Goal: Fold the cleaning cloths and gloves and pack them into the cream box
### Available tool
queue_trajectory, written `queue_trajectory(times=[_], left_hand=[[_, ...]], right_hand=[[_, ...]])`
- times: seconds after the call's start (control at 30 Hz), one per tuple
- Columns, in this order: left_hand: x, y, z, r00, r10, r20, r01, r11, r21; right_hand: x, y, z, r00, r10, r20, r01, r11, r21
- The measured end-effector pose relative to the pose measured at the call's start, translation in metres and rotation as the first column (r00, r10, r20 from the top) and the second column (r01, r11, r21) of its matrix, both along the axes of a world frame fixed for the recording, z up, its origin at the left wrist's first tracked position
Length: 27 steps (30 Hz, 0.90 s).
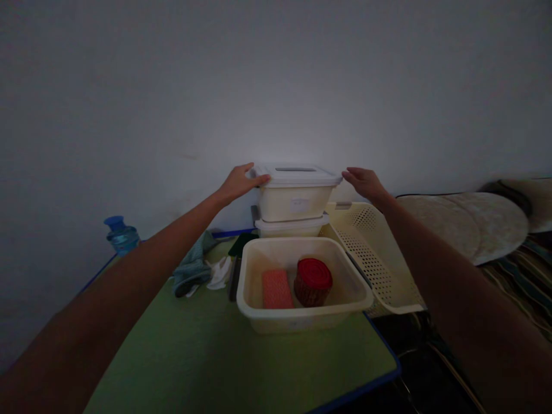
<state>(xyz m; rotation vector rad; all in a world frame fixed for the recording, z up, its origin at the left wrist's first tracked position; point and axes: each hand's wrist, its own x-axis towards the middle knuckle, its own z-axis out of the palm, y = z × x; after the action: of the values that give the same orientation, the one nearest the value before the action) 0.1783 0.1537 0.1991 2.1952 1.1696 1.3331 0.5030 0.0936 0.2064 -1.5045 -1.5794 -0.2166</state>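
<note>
A lidded storage box [297, 201] stands on top of another lidded box [291, 228] against the wall. Its white lid [297, 175] has a dark slot-like handle across the middle. My left hand [241, 183] grips the lid's left corner, thumb on the near edge and fingers farther back. At the opposite corner, my right hand [361, 179] pinches the lid's edge with its fingertips. Whether the lid is loose from the box I cannot tell. In front stands an open cream plastic tub [302, 314] holding a reddish-pink block like a sponge [277, 288] and a red round tin [313, 282].
The green table [194, 351] has a blue edge. On its left are a blue water bottle [122, 234], a grey-green cloth [196, 264] and crumpled white material [219, 273]. A perforated cream basket [371, 253] sits right of the boxes, with a pale cushion [466, 224] beyond.
</note>
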Motion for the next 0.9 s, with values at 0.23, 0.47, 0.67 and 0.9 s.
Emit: queue_trajectory(times=[0.23, 0.47, 0.67, 0.9], left_hand=[[0.008, 0.002, -0.010, 0.993, -0.104, -0.058, 0.105, 0.995, 0.004], [0.011, -0.001, -0.012, 0.997, -0.075, 0.014, 0.074, 0.997, 0.037], [0.014, -0.002, -0.014, 0.983, -0.138, 0.125, 0.132, 0.990, 0.048], [0.012, -0.002, -0.014, 0.935, -0.257, 0.243, 0.220, 0.961, 0.169]], right_hand=[[-0.009, 0.004, -0.022, 0.983, 0.102, -0.156, -0.111, 0.992, -0.054], [-0.012, 0.013, -0.030, 0.944, 0.158, -0.291, -0.163, 0.987, 0.006], [-0.010, 0.018, -0.032, 0.919, 0.202, -0.338, -0.181, 0.979, 0.093], [-0.017, 0.007, -0.019, 0.919, 0.226, -0.324, -0.166, 0.965, 0.201]])
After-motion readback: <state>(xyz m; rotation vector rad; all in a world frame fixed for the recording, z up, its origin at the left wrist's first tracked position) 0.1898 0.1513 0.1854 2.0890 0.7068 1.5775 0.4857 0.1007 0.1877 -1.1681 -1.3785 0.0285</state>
